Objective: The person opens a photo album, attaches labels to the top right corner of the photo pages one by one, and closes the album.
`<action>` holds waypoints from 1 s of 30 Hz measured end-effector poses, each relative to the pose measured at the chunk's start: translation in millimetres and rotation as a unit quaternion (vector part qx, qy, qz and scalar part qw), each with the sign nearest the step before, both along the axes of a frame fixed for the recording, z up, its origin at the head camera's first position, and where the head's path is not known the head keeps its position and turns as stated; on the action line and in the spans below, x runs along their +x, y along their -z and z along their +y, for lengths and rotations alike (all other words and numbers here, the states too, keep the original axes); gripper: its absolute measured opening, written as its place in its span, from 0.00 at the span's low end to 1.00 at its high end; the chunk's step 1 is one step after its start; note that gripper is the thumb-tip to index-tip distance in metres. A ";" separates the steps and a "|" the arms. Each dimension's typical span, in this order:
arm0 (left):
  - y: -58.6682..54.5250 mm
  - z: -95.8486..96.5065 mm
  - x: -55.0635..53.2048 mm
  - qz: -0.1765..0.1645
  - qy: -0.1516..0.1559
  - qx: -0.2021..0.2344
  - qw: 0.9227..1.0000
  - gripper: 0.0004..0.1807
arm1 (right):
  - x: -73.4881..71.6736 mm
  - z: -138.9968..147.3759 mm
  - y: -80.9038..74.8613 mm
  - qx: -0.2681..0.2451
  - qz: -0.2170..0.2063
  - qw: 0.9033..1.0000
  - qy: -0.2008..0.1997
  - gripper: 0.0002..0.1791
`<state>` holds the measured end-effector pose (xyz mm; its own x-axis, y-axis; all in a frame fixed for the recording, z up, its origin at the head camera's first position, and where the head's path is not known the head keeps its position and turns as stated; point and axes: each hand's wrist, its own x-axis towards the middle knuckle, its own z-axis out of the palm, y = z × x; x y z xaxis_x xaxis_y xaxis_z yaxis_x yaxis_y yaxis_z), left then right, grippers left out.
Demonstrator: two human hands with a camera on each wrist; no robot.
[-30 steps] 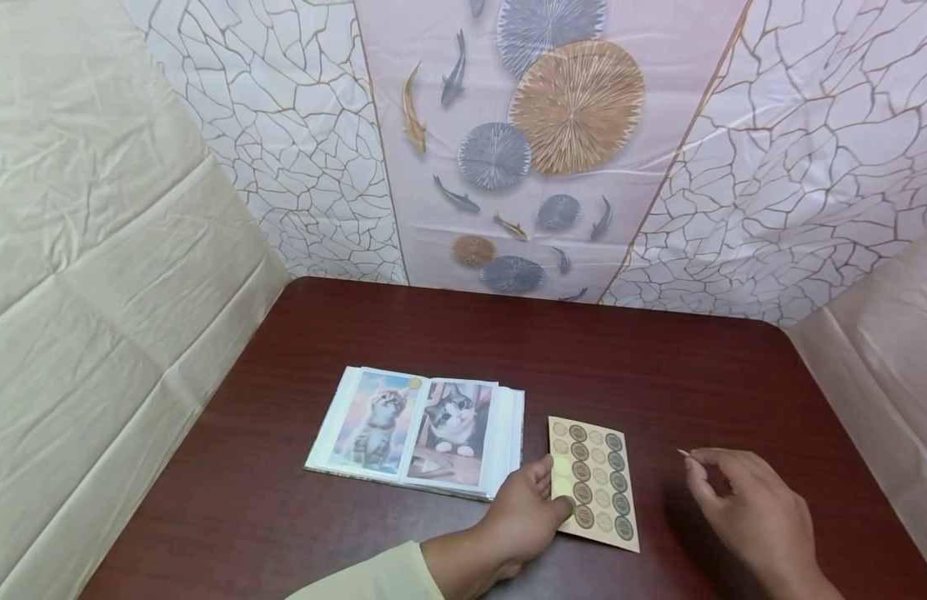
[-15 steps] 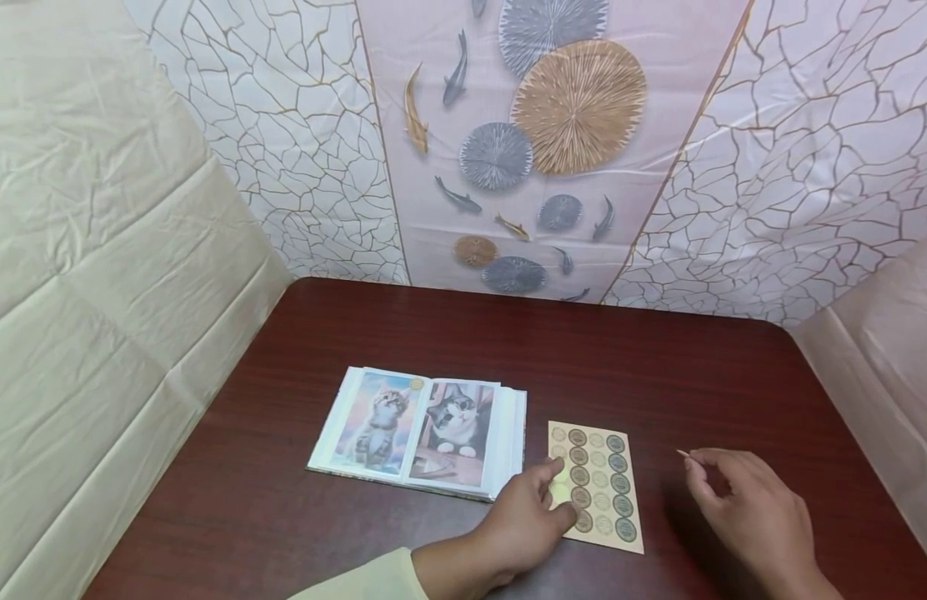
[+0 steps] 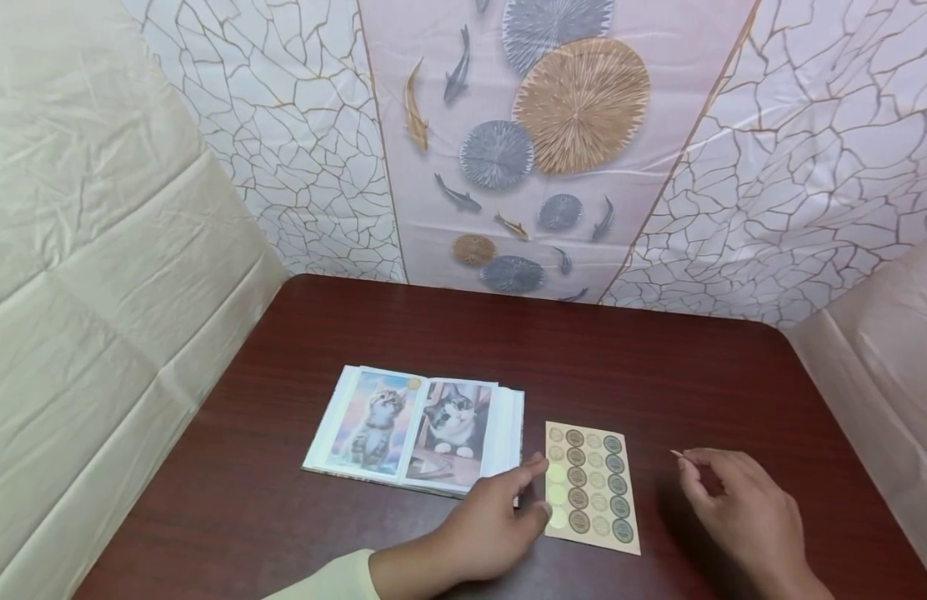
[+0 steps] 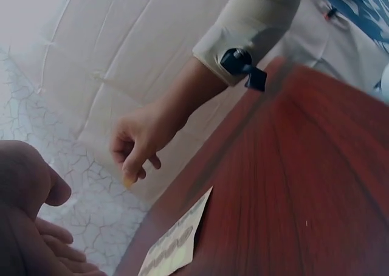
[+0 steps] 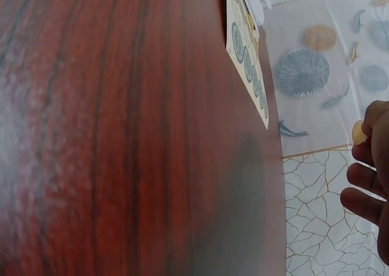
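A beige sticker sheet [image 3: 589,490] with rows of round seals lies on the table in the head view; several spots in its left column are bare and pale yellow. My left hand [image 3: 488,523] is at the sheet's left edge, thumb and fingers apart and holding nothing. To the right of the sheet, my right hand [image 3: 749,508] pinches a small round sticker [image 5: 358,133] between thumb and forefinger, raised over the table. An open photo album [image 3: 506,433] lies left of the sheet, showing two cat pictures. A round gold sticker [image 3: 414,383] sits at the left picture's top right corner.
The dark red wooden table [image 3: 538,346] has rounded far corners. Behind it hangs a patterned cloth [image 3: 508,225] with fish and discs. Plain cream cloth [image 3: 126,275] drapes the left side, and more cloth [image 3: 876,358] hangs at the right.
My left hand has let go of the sticker sheet and drawn back to the left, uncovering its bare spots. The sheet now lies flat. My right hand has barely moved.
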<state>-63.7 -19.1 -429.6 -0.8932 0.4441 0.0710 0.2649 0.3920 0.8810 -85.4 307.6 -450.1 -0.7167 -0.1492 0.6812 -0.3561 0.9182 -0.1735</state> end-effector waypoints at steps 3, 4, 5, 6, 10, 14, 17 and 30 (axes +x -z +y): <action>1.4 -6.1 -0.8 0.040 0.002 -0.029 0.999 0.24 | -0.4 0.3 0.8 0.000 0.004 1.000 -0.003 0.15; 2.1 -8.8 -0.9 0.058 0.002 -0.043 0.997 0.23 | -0.4 0.4 1.0 0.000 0.005 1.000 -0.003 0.15; 3.1 -11.7 -1.3 0.082 0.001 -0.058 0.995 0.22 | -0.6 0.6 1.2 0.000 0.006 1.000 -0.004 0.14; 3.9 -14.6 -2.2 0.107 0.003 -0.070 0.992 0.21 | -0.6 0.6 1.3 0.000 0.007 1.000 -0.004 0.14; 5.4 -28.5 -6.4 0.205 0.013 -0.133 0.970 0.21 | -0.2 0.2 1.6 0.000 0.004 1.000 -0.001 0.11; 5.4 -43.3 -10.2 0.246 0.034 -0.178 0.952 0.24 | 0.1 -0.4 2.1 0.002 -0.003 1.000 0.003 0.10; 7.6 -55.1 -11.6 0.249 0.045 -0.209 0.945 0.26 | 0.2 -1.0 2.3 0.004 -0.006 1.000 0.005 0.10; 30.6 -92.3 -9.9 0.203 0.087 -0.308 0.925 0.43 | -5.2 -1.8 4.3 -0.011 0.032 0.999 -0.015 0.21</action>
